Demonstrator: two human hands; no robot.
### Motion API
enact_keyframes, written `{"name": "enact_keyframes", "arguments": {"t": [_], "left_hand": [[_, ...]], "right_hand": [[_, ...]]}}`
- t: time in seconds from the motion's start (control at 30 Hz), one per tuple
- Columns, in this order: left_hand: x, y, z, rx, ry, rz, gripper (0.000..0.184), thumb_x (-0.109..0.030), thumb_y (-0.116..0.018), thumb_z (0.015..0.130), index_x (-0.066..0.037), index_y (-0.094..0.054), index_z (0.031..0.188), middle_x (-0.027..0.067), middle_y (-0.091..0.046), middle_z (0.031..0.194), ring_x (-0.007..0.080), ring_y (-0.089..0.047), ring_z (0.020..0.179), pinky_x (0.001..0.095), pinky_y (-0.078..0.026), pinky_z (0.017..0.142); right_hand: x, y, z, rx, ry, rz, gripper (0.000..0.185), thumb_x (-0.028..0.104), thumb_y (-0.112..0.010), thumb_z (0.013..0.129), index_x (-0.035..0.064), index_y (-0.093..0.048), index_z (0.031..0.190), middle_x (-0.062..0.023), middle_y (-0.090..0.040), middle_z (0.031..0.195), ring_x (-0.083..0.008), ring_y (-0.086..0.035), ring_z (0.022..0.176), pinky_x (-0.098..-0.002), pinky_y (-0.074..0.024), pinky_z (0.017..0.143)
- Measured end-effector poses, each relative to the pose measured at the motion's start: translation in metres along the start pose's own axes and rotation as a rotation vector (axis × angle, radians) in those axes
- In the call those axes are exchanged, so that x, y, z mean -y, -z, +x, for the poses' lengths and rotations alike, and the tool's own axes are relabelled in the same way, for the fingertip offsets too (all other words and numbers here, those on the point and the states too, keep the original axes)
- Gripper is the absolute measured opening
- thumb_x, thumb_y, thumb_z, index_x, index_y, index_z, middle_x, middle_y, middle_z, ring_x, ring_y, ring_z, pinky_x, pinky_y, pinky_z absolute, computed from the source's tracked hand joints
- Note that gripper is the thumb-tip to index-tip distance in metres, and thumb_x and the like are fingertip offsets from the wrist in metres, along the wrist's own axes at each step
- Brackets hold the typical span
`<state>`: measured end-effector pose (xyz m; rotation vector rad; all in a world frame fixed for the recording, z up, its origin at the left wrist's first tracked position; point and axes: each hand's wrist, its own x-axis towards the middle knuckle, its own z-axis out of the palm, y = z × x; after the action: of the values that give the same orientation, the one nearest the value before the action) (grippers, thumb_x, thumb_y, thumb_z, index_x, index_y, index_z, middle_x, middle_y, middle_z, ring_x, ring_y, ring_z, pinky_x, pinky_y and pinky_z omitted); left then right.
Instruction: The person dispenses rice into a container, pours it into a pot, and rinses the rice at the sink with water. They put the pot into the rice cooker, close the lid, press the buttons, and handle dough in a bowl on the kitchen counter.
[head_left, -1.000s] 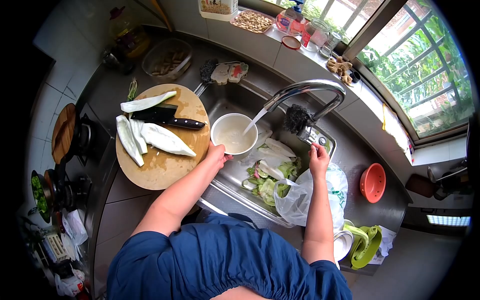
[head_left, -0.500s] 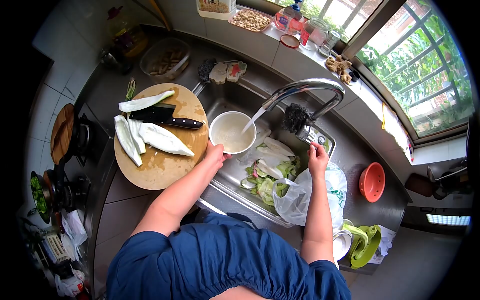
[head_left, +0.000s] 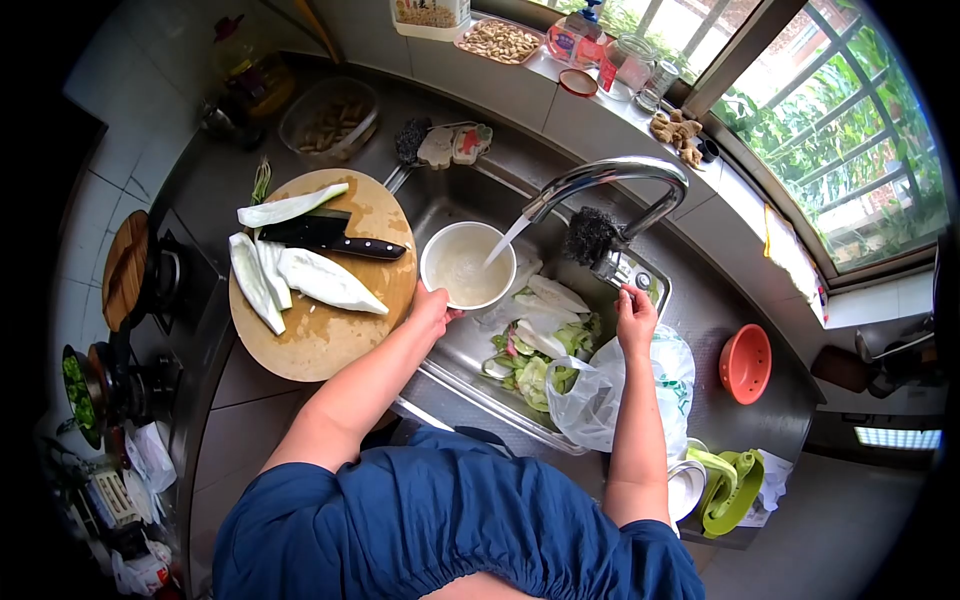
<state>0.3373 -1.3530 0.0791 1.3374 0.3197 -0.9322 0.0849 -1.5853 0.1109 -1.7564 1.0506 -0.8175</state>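
Observation:
My left hand (head_left: pixel 433 312) grips the near rim of a white bowl (head_left: pixel 467 264) above the sink (head_left: pixel 450 195). Water runs from the curved faucet (head_left: pixel 610 172) into the bowl, which holds cloudy water. My right hand (head_left: pixel 636 308) has its fingers closed at the end of the faucet's lever, below the spout's base. Leafy scraps and peels (head_left: pixel 540 350) lie in the sink under the bowl. Left of the bowl, a round cutting board (head_left: pixel 335 345) carries pale peeled vegetable pieces (head_left: pixel 325 279) and a black-handled cleaver (head_left: pixel 368 246).
A plastic bag (head_left: pixel 590 400) drapes over the sink's near right edge. An orange bowl (head_left: pixel 745 364) and a green plastic item (head_left: pixel 735 495) are on the right. A clear container (head_left: pixel 328 122) stands behind the board. Jars (head_left: pixel 628 66) line the window sill; a stove is at far left.
The view has shifted very slightly. Both hands keep their places, and water still runs into the bowl.

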Motion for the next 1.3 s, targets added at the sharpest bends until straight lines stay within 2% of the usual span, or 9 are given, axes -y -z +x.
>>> {"name": "enact_keyframes", "arguments": {"t": [0.17,0.27,0.4,0.6,0.67,0.87,0.93,1.03,1.3], "left_hand": [[0.0,0.0,0.001,0.019,-0.002,0.031,0.054,0.009,-0.035,0.073,-0.013,-0.034,0.122,0.0182,-0.054,0.103,0.0273,-0.06,0.064,0.0328,-0.048,0.04],[0.002,-0.001,0.001,0.012,0.0,0.025,0.055,0.008,-0.035,0.073,-0.014,-0.032,0.123,0.018,-0.053,0.106,0.0275,-0.061,0.066,0.0328,-0.048,0.04],[0.004,-0.002,0.002,0.01,0.013,0.033,0.057,0.008,-0.036,0.073,-0.015,-0.03,0.124,0.0178,-0.052,0.108,0.0274,-0.061,0.067,0.033,-0.048,0.04],[0.003,-0.001,-0.001,0.004,0.037,0.063,0.056,0.006,-0.035,0.074,-0.016,-0.031,0.125,0.0174,-0.054,0.104,0.0253,-0.059,0.061,0.0327,-0.048,0.04],[0.005,-0.001,-0.001,0.014,0.011,0.048,0.056,0.006,-0.038,0.072,-0.013,-0.028,0.123,0.0199,-0.052,0.1,0.0237,-0.052,0.053,0.0368,-0.048,0.043],[0.008,0.001,0.002,0.017,0.015,0.044,0.057,0.006,-0.038,0.071,-0.013,-0.028,0.123,0.0198,-0.052,0.098,0.0233,-0.051,0.052,0.0365,-0.048,0.043],[0.011,0.001,0.003,0.017,0.012,0.047,0.057,0.006,-0.038,0.071,-0.013,-0.028,0.123,0.0197,-0.052,0.098,0.0232,-0.051,0.051,0.0366,-0.048,0.043],[0.011,0.0,0.003,0.012,0.007,0.052,0.056,0.006,-0.038,0.071,-0.014,-0.029,0.123,0.0196,-0.052,0.098,0.0232,-0.052,0.051,0.0366,-0.048,0.044],[0.006,-0.005,-0.005,0.037,0.026,0.066,0.055,0.005,-0.038,0.071,-0.013,-0.028,0.123,0.0193,-0.052,0.097,0.0232,-0.052,0.053,0.0356,-0.049,0.044]], "right_hand": [[0.0,0.002,0.0,0.004,-0.013,-0.024,0.015,0.011,-0.057,0.088,0.0001,-0.062,0.097,0.0015,-0.055,0.067,-0.0046,-0.049,0.059,-0.0184,-0.0383,0.054],[-0.001,0.002,0.0,0.003,-0.02,-0.047,0.017,0.013,-0.059,0.087,0.0017,-0.064,0.098,-0.0008,-0.061,0.069,-0.0063,-0.055,0.062,-0.0207,-0.0439,0.057],[0.0,0.0,0.0,-0.001,-0.007,-0.017,0.015,0.011,-0.057,0.088,0.0003,-0.062,0.097,0.0017,-0.055,0.067,-0.0043,-0.048,0.059,-0.0182,-0.0381,0.053],[0.002,0.0,-0.001,-0.006,-0.011,-0.007,0.015,0.011,-0.057,0.088,0.0003,-0.062,0.097,0.0014,-0.056,0.067,-0.0044,-0.049,0.06,-0.0182,-0.0384,0.054],[0.003,0.0,-0.001,-0.005,-0.015,-0.018,0.015,0.011,-0.057,0.088,0.0003,-0.062,0.097,0.0013,-0.056,0.068,-0.0045,-0.049,0.06,-0.0182,-0.0385,0.054],[0.003,-0.001,-0.001,-0.011,-0.015,0.015,0.015,0.01,-0.057,0.088,0.0004,-0.062,0.098,0.0012,-0.056,0.068,-0.0048,-0.05,0.061,-0.0186,-0.0397,0.055],[0.0,0.001,-0.001,-0.005,-0.015,-0.008,0.017,0.012,-0.058,0.087,0.0007,-0.064,0.098,-0.001,-0.061,0.07,-0.0061,-0.055,0.063,-0.0202,-0.0446,0.059],[0.001,-0.001,-0.001,-0.004,-0.01,0.009,0.015,0.011,-0.058,0.088,0.0004,-0.062,0.098,0.0011,-0.056,0.068,-0.0049,-0.05,0.061,-0.0188,-0.04,0.056],[0.002,0.0,-0.001,-0.009,-0.005,-0.02,0.015,0.011,-0.058,0.088,0.0008,-0.062,0.098,0.0009,-0.057,0.069,-0.0049,-0.05,0.061,-0.0188,-0.0404,0.056]]}}
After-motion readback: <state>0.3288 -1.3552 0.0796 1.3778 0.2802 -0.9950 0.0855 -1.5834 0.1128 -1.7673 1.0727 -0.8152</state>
